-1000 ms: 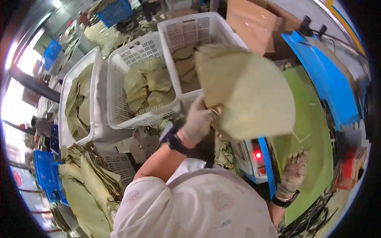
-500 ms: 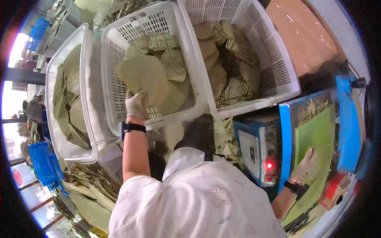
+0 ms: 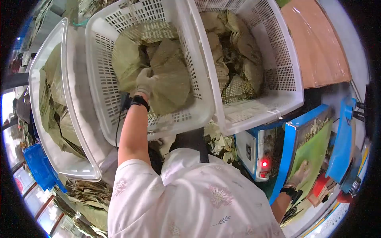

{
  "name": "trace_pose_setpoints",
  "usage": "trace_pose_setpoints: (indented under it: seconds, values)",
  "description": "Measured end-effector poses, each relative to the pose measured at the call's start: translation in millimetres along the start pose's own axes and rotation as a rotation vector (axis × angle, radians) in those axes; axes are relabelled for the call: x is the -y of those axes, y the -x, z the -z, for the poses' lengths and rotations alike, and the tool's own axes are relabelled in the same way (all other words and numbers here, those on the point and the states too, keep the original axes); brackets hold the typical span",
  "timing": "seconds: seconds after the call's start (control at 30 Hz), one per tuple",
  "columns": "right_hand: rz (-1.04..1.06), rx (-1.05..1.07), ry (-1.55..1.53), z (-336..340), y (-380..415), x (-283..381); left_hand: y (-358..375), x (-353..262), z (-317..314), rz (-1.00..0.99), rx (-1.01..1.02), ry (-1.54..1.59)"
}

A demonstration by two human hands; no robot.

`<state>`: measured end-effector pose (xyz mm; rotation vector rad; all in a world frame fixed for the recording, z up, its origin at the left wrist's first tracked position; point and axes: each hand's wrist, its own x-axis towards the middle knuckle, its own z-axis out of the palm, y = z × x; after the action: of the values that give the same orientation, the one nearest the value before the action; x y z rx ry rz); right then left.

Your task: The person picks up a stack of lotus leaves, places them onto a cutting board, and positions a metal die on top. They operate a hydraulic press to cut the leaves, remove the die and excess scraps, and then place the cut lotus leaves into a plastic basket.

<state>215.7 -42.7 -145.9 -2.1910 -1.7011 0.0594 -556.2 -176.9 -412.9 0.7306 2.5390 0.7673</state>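
My left hand (image 3: 146,82), in a pale glove with a black band at the wrist, reaches into the middle white basket (image 3: 104,105). Its curled fingers are closed at the edge of a large olive-green dried lotus leaf (image 3: 171,71), which lies folded over other leaves there. Part of the grip is hidden behind the hand. Off to the right, my gloved right hand (image 3: 301,174) rests on the green mat (image 3: 313,152) of a blue-framed machine. Its fingers are stretched out, with nothing visible in them.
Dried leaves also fill part of the right white basket (image 3: 283,97) and the white tub (image 3: 85,164) on the left. A control box with a red light (image 3: 264,163) stands beside the blue frame (image 3: 282,158). A brown cardboard box (image 3: 317,47) is at the upper right.
My left hand has moved up and right over the basket, and the leaf now lies further right on the pile. My right hand stays on the green mat. The view has shifted slightly.
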Motion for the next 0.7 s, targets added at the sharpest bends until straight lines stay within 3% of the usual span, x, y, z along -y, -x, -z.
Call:
trace_pose_setpoints:
  seconds: [0.07, 0.1, 0.17, 0.2, 0.23, 0.3, 0.37, 0.43, 0.5, 0.53, 0.63, 0.7]
  values:
    - [0.018, -0.117, -0.314, -1, 7, 23, 18, -9, 2, 0.063, 0.057, 0.106]
    - [0.018, -0.109, -0.325, -2, 9, 34, 34, -15, 14, 0.019, 0.049, 0.122]
    - [0.300, -0.186, -0.120, -9, 10, 69, 57, -25, 31, 0.034, 0.091, 0.133]
    - [0.310, -0.177, -0.142, -10, 18, 103, 67, -27, 38, 0.053, 0.138, 0.150]
    - [0.419, -0.137, -0.180, -11, 33, 146, 77, -18, 35, -0.016, 0.043, 0.076]
    - [0.569, -0.065, -0.275, -29, 49, 185, 119, -59, 67, 0.242, 0.215, 0.856]
    - [0.904, 0.098, -0.365, -58, 66, 202, 148, -45, 61, -0.087, -0.085, 0.080]
    - [0.962, 0.344, -0.331, -91, 94, 216, 181, -39, 62, 0.056, -0.119, 0.280]
    - [1.088, 0.513, -0.310, -136, 111, 216, 268, -99, 126, -0.169, -0.201, -0.342]
    - [1.171, 0.580, -0.313, -155, 120, 206, 306, -95, 126, -0.242, -0.341, -0.308]
    - [1.204, 0.826, -0.310, -194, 143, 197, 427, -97, 158, -0.115, -0.525, -0.337]
    - [1.292, 0.678, -0.020, -201, 159, 189, 500, -88, 174, 0.032, -0.648, -0.419]
